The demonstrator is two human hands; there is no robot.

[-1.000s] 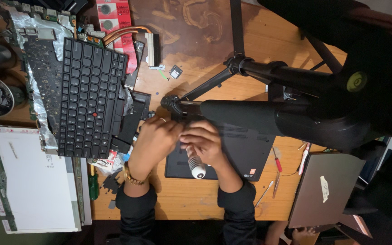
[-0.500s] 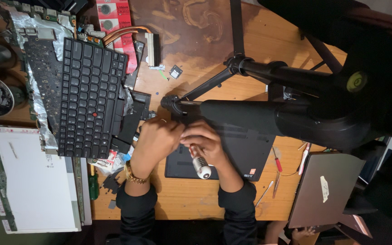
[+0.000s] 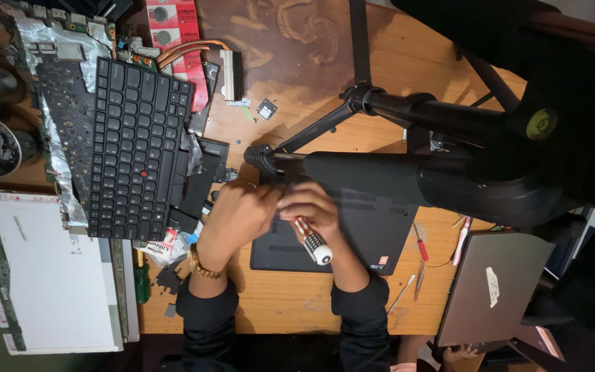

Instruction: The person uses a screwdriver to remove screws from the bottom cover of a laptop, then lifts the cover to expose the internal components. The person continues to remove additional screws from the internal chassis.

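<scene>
A black laptop base (image 3: 373,238) is laid flat on the wooden desk (image 3: 297,303), and everything else is placed in relation to it. Over its left half the two hands are brought together. The right hand (image 3: 311,207) is closed around a screwdriver (image 3: 313,241) with a striped grip and a white rounded cap; the cap end points toward the person, while the tip is hidden beneath the fingers. The left hand (image 3: 239,217), with a gold bracelet at its wrist, is curled with its fingertips pressed against the right hand at the tool's front end; whether anything is pinched under it cannot be told.

Left of the base, a detached black keyboard (image 3: 139,151) is laid over an exposed circuit board (image 3: 63,110) with foil. Farther left and nearer the person, a bare white screen panel (image 3: 56,275) is seen. Right of the base, a small red screwdriver (image 3: 420,242) is lying, and beyond it a closed grey laptop (image 3: 497,289). The far edge of the base is overhung by a black tripod (image 3: 408,110).
</scene>
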